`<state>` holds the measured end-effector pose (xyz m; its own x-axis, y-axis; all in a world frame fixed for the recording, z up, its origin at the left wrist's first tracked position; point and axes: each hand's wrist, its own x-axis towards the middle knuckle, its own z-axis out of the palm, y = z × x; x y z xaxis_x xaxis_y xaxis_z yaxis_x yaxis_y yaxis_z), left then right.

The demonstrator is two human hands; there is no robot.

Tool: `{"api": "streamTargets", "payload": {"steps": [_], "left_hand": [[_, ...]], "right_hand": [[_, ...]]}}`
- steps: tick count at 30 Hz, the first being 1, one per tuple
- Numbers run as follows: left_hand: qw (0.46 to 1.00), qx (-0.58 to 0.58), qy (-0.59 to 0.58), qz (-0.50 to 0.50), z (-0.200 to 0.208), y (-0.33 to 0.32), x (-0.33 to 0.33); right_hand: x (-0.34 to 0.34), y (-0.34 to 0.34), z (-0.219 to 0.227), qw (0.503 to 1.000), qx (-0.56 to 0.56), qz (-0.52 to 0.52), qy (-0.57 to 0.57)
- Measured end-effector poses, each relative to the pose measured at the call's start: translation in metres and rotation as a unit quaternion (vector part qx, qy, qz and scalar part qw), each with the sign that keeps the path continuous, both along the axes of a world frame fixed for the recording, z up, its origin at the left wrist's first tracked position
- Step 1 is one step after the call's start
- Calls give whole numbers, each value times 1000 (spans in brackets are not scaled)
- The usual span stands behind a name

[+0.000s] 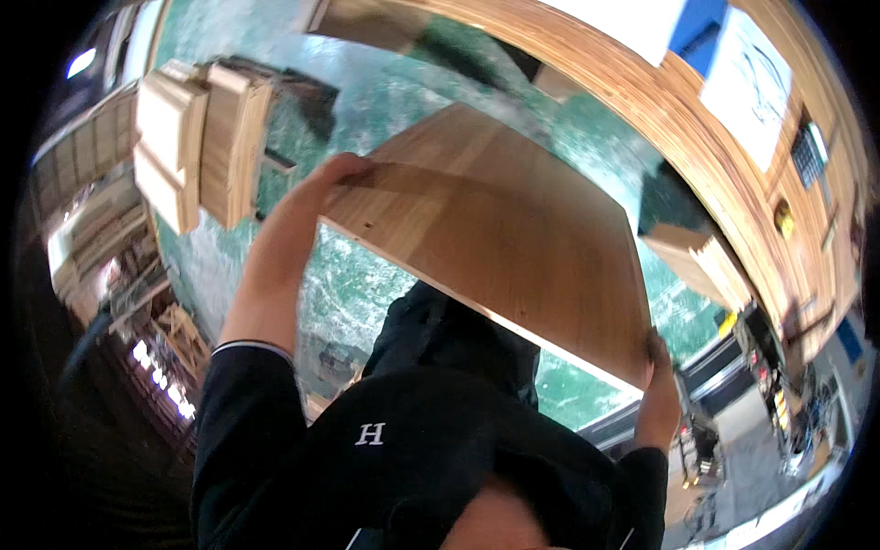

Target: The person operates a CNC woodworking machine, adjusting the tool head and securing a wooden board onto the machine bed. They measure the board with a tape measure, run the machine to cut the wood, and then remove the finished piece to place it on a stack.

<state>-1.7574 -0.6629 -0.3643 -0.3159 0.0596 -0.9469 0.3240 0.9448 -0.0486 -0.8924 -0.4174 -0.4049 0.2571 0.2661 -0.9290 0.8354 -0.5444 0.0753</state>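
A broad brown wooden panel (495, 229) is held up in front of my body, above the green floor. Its near edge runs slanting from upper left to lower right, and small dark holes show close to that edge. My left hand (345, 170) grips the panel's left end, with the fingers partly hidden by the board. At the right end my right hand (655, 362) is closed on the near corner, and its fingers are mostly out of sight.
A long wooden workbench (632, 87) curves along the far right, bearing paper sheets (750, 82) and a calculator (809, 154). Stacked wooden panels (229, 147) stand at the left. More boards (701, 261) lean beneath the bench. The green floor (357, 284) lies below.
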Motion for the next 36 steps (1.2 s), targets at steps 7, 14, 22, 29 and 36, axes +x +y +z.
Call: {"api": "streamTargets", "payload": {"steps": [7, 14, 22, 29, 36], "left_hand": [[978, -19, 204, -49, 27, -19, 17], [984, -12, 176, -2, 35, -115, -19], [972, -77, 173, 141, 73, -359, -89], [944, -40, 308, 111, 246, -480, -223], [868, -67, 454, 190, 429, -625, -239]], "right_hand": [[-7, -53, -14, 996, 36, 57, -52], [-99, -40, 44, 983, 108, 135, -55], [-276, -97, 75, 965, 179, 190, -23], [-441, -191, 69, 944, 193, 261, 67], [-636, -231, 66, 893, 217, 337, 202]]}}
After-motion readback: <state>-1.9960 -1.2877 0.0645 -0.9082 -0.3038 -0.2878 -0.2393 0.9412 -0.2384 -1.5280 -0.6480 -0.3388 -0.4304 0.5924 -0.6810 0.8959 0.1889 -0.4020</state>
